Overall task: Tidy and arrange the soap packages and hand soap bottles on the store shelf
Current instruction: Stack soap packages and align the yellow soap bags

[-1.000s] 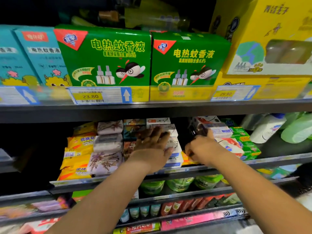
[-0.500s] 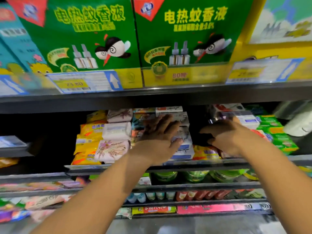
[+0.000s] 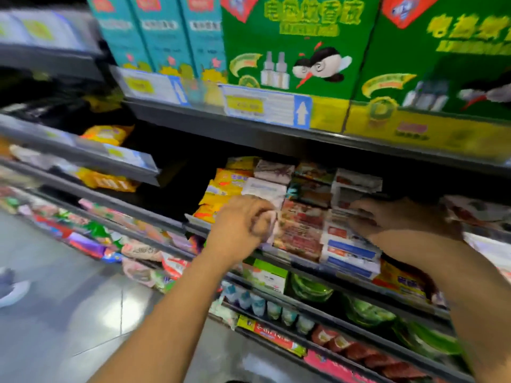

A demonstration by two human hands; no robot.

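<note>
In the middle of the frame the left hand (image 3: 243,226) has its fingers curled round the near edge of a pale soap pack (image 3: 272,226) at the front of the shelf (image 3: 301,265), though blur hides the exact grip. To the right, the right hand (image 3: 401,221) lies with its fingers fairly straight and close together on the white and blue soap boxes (image 3: 351,251), seemingly pressing the stack square. Between the hands the red patterned packs (image 3: 301,230) sit in a column, and at the left end of the row the yellow soap packs (image 3: 221,189) are piled loosely. The job looks partway done: the columns are formed but their fronts are uneven, and the pale pack needs seating. No hand soap bottles can be made out on this shelf; small bottles (image 3: 257,302) show lower down, untouched
</note>
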